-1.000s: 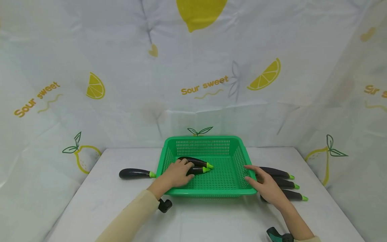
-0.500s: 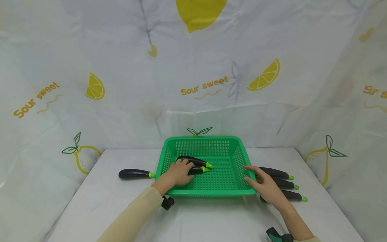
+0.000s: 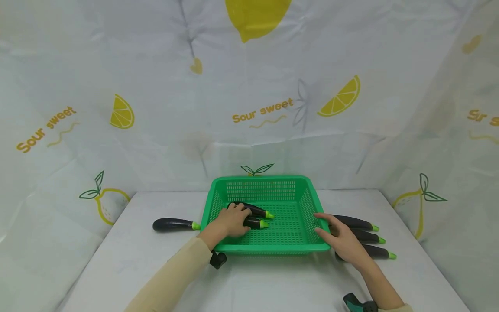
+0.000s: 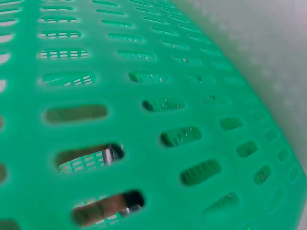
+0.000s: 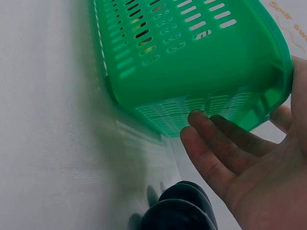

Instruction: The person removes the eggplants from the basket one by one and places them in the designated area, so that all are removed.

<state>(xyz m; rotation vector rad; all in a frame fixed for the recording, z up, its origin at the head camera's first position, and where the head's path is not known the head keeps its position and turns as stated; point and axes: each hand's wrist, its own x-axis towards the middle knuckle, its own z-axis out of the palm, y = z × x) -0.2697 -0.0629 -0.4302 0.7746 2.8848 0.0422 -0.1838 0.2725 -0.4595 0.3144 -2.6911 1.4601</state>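
A green slotted plastic basket [image 3: 269, 248] stands mid-table with two dark eggplants lying in its left half. Inside it, my left hand [image 3: 231, 221] reaches over the front left corner and grips the nearer eggplant [image 3: 254, 222]. The farther eggplant [image 3: 255, 209] lies just behind, partly under the fingers. Basket wall [image 4: 144, 115] fills the left wrist view, with a bit of finger showing through a slot. My right hand [image 3: 345, 240] holds the basket's right rim, thumb over the edge; its fingers [image 5: 216, 143] lie against the outer wall in the right wrist view.
One eggplant [image 3: 173, 224] lies left of the basket, its green stem near the wall. Three more eggplants lie to the right, partly behind the right hand, the nearest eggplant [image 3: 378, 251] at the front. A white lemon-print sheet [image 3: 163, 160] hangs behind the table.
The nearer eggplant has shifted slightly toward me under my left hand, widening the gap between the two stems. My right hand and the basket keep their place.
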